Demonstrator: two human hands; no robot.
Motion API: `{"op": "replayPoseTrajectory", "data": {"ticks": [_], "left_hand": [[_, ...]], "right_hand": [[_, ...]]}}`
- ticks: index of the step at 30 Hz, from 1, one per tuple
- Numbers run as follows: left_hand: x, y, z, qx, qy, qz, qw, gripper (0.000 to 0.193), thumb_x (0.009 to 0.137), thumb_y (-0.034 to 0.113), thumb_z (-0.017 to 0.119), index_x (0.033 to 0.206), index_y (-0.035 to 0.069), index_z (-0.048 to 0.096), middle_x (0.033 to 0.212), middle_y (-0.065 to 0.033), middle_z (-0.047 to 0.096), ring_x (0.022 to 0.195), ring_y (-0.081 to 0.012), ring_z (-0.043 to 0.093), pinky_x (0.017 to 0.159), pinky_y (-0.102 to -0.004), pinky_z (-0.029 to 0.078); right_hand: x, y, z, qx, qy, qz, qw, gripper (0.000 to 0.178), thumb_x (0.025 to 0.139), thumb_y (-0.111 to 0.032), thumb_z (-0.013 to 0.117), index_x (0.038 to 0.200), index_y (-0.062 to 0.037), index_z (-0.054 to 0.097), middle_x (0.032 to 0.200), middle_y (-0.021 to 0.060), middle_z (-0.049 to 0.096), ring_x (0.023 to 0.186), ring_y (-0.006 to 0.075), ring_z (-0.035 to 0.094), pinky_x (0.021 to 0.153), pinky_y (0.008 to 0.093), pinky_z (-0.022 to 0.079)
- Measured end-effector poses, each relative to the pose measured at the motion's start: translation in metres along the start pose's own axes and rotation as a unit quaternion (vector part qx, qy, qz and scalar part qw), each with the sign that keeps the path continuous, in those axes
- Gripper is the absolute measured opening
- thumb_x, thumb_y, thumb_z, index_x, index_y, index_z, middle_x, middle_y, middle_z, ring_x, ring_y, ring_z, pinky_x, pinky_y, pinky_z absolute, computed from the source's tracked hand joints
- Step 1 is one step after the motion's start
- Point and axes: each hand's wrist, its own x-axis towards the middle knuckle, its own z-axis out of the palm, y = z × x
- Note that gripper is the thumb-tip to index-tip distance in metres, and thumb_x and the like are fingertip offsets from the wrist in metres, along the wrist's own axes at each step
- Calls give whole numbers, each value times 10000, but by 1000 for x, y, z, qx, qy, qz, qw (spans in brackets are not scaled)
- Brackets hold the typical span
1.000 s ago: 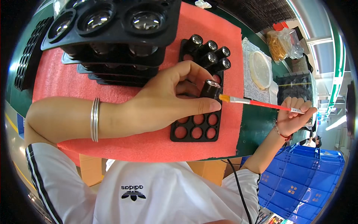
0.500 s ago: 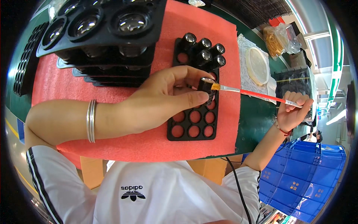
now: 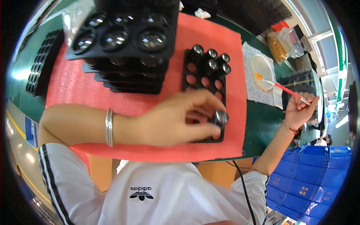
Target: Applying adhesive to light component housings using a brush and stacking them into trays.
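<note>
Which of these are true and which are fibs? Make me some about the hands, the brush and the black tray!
1. The right hand holds a brush with a red handle. True.
2. The left hand has nothing in it. False: its fingers are around a black cylinder.
3. The small black tray lies on a reddish mat. True.
4. Every hole in that tray is filled. False: several holes are empty.
5. The silver bangles are on the right wrist. False: they are on the left.
</note>
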Motion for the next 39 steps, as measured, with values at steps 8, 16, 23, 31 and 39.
{"op": "replayPoseTrajectory", "data": {"ticks": [8, 16, 23, 31, 39], "left_hand": [[-31, 62, 8, 569, 103, 469, 668, 304, 558, 68, 681, 851, 41, 603, 718, -17, 597, 597, -135, 536, 516, -217, 383], [-24, 118, -22, 652, 287, 296, 637, 424, 586, 95, 710, 976, 78, 544, 794, -31, 572, 559, -152, 419, 532, -257, 365], [-32, 134, -16, 684, 279, 223, 636, 419, 677, 152, 668, 993, 42, 416, 759, -135, 579, 731, -264, 603, 604, -307, 479], [-27, 119, -24, 702, 348, 230, 577, 427, 612, 109, 715, 982, 85, 504, 766, -33, 557, 483, -134, 368, 461, -245, 342], [-29, 116, -14, 749, 325, 260, 516, 452, 594, 95, 716, 990, 49, 502, 843, -43, 575, 653, -174, 474, 584, -279, 382]], "right_hand": [[-3, 2, -2, -7, 28, -2, 1000, 341, 919, -278, 389, 642, -81, 394, 484, -11, 297, 419, 80, 231, 485, 235, 258], [-4, 1, 0, -17, 33, 13, 999, 353, 918, -292, 391, 639, -77, 409, 506, -9, 323, 439, 78, 239, 474, 229, 245], [-6, 0, 1, -21, 16, 21, 999, 342, 917, -293, 391, 653, -78, 428, 547, -6, 379, 459, 83, 270, 473, 231, 248], [-6, 1, -1, -37, 11, 16, 999, 335, 915, -298, 395, 664, -79, 428, 555, -6, 379, 465, 78, 274, 466, 230, 246], [-7, -2, -1, -43, 17, 24, 999, 333, 902, -313, 423, 668, -78, 456, 519, 0, 392, 484, 84, 349, 513, 213, 332]]}}
